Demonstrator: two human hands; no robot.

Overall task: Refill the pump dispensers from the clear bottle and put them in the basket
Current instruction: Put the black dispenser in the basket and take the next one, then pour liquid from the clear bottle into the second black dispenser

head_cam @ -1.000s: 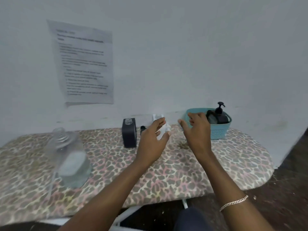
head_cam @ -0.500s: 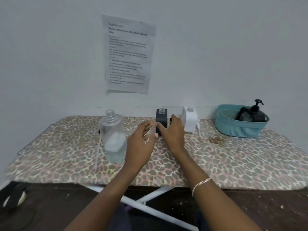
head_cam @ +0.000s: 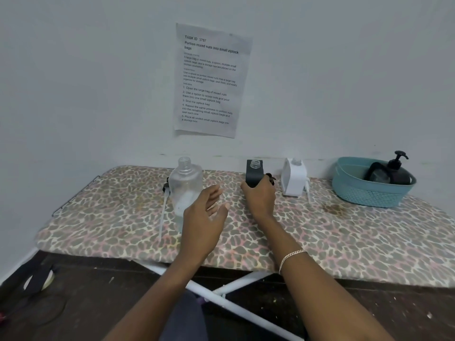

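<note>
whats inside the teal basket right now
A black pump dispenser with its pump head on sits in the teal basket, with a second dark item beside it. The basket wall hides their lower parts and the floor.

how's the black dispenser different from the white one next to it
The black dispenser is dark and gripped by the right hand; the white dispenser is pale and untouched. The black dispenser looks slimmer than the white dispenser. Both stand upright with open necks, pumps off.

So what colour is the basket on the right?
Teal plastic basket, clearest in the head view.
</note>
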